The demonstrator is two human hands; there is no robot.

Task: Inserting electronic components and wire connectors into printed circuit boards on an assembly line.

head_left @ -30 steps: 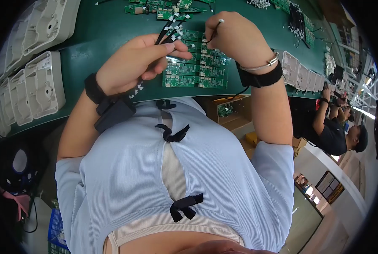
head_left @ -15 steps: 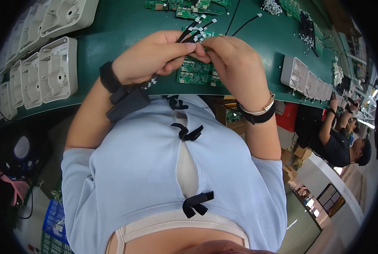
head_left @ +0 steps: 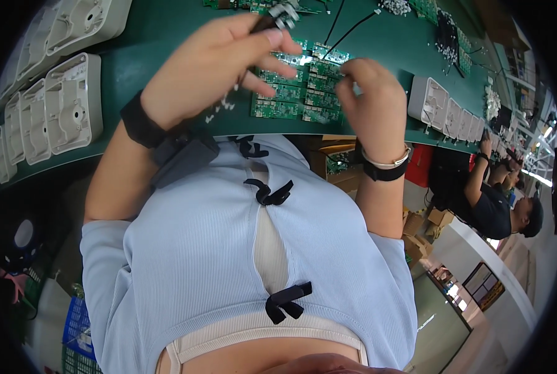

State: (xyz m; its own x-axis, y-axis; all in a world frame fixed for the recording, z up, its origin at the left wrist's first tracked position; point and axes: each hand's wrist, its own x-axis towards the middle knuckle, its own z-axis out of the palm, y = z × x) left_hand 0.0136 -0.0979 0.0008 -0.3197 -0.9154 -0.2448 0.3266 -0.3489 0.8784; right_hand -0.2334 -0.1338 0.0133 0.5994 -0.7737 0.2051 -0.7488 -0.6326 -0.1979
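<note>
My left hand (head_left: 222, 65) is raised over the green table, closed on a bundle of black cables (head_left: 267, 23) pinched between thumb and forefinger. The bundle's white connectors (head_left: 284, 14) stick out past the fingertips, and more white ends (head_left: 219, 107) hang below the palm. Its other fingers are spread. To the right, my right hand (head_left: 375, 93) is loosely curled, with a gap between thumb and forefinger and nothing visible in it. It hovers at the right edge of two columns of green circuit boards (head_left: 281, 92). A loose black cable (head_left: 353, 32) lies beyond them.
Light grey plastic housings (head_left: 72, 106) stand in rows at the left, and more housings (head_left: 431, 100) at the right. Small white parts (head_left: 395, 6) are piled at the back. Farther right, a person (head_left: 503, 209) in dark clothes works at the table.
My hands have moved apart: the left went up and left with the cable bundle, the right went right and slightly down. More circuit boards now show between them.
</note>
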